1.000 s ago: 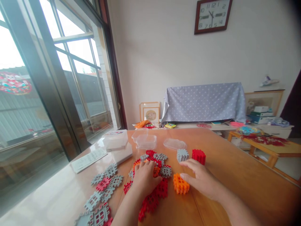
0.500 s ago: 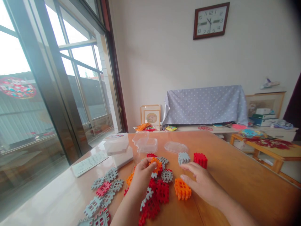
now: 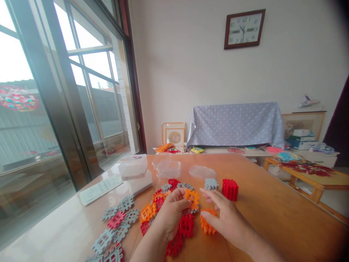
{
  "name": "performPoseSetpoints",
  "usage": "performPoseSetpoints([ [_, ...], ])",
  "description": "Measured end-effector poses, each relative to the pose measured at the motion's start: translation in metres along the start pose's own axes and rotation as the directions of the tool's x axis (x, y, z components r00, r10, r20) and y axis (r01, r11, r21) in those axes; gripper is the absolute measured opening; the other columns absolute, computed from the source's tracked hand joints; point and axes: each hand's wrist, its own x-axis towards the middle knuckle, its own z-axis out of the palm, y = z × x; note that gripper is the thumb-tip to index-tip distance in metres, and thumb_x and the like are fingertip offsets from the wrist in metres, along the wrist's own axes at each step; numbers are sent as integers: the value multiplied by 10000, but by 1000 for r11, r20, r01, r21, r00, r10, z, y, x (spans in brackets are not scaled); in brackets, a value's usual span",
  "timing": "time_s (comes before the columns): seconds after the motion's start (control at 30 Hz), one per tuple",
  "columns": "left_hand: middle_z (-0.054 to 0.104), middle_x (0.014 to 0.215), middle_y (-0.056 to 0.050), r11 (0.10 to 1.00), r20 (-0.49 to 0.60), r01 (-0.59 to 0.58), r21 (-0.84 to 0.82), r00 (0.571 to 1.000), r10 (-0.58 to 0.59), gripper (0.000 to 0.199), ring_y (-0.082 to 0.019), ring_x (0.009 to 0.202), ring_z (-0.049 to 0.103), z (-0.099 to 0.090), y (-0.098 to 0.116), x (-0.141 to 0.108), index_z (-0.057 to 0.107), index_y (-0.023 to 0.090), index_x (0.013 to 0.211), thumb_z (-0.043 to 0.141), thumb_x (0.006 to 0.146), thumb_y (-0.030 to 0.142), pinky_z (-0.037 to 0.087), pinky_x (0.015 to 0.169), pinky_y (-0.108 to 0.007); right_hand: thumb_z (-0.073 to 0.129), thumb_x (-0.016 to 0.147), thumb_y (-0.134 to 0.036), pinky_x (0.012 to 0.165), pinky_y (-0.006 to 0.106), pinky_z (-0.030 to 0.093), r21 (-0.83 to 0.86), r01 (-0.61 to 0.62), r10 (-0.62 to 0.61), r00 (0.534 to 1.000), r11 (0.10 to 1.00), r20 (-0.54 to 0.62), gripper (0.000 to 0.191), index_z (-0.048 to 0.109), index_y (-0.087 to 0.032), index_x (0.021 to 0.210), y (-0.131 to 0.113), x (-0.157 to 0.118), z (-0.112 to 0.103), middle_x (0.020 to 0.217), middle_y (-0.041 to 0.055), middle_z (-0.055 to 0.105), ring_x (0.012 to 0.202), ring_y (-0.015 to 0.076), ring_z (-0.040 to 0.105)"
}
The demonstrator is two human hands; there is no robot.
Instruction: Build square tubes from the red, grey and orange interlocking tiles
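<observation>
My left hand (image 3: 173,209) pinches an orange window-patterned plastic building tile (image 3: 194,197) by its left side, above the loose pile. My right hand (image 3: 225,214) is open, its fingers apart and pointing toward that tile. Partly hidden by my right hand, a stack of orange tiles (image 3: 207,226) stands on the table; whether the hand touches it I cannot tell. Beyond it are a grey tile stack (image 3: 211,183) and a red tile stack (image 3: 230,189). Under and around my left hand lie mixed loose tiles, among them a red tile (image 3: 187,226) and an orange tile (image 3: 147,213).
Several grey tiles (image 3: 120,232) spread over the left of the wooden table (image 3: 256,203). Toward the back are a white box (image 3: 140,183), a clear plastic container (image 3: 171,170), a clear lid (image 3: 202,171) and a sheet of paper (image 3: 100,190).
My left hand has moved right and slightly down with the orange tile, away from the pile's far part. My right hand has shifted slightly left, over the orange stack. The view has tilted a little.
</observation>
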Motion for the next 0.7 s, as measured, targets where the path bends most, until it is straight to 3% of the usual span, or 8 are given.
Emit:
performPoseSetpoints([
  [0.2,704,935,-41,999,11,52,4,999,-52,389,-131,754,636,10,1,-5,633,183,974,828,638,218,454,661,-221,660,805,-252,974,399,527,-12,18,-18,1000,1000,-12,558,565,-258,1355,-2,-1,7,1244,89,654,1061,243,652],
  [0.4,686,918,-43,996,-12,70,55,998,-70,345,-161,814,645,10,4,-8,601,199,935,794,717,383,488,643,-228,571,827,-181,845,348,568,69,50,-50,999,996,4,559,547,-246,1382,2,1,7,1090,66,684,892,194,666],
  [0.57,614,794,5,991,-65,116,67,992,-112,257,-122,727,579,9,2,-6,567,193,795,769,670,290,498,632,-223,547,834,-167,777,320,569,126,21,-17,999,992,-32,536,530,-240,1365,3,2,12,995,40,689,797,164,660],
  [0.7,595,760,12,988,-95,117,97,990,-107,266,-106,682,544,7,-1,-3,568,186,785,782,651,268,455,575,-191,571,863,-230,771,324,561,97,-19,27,997,995,-77,402,564,-239,1265,3,3,13,991,42,694,810,173,669],
])
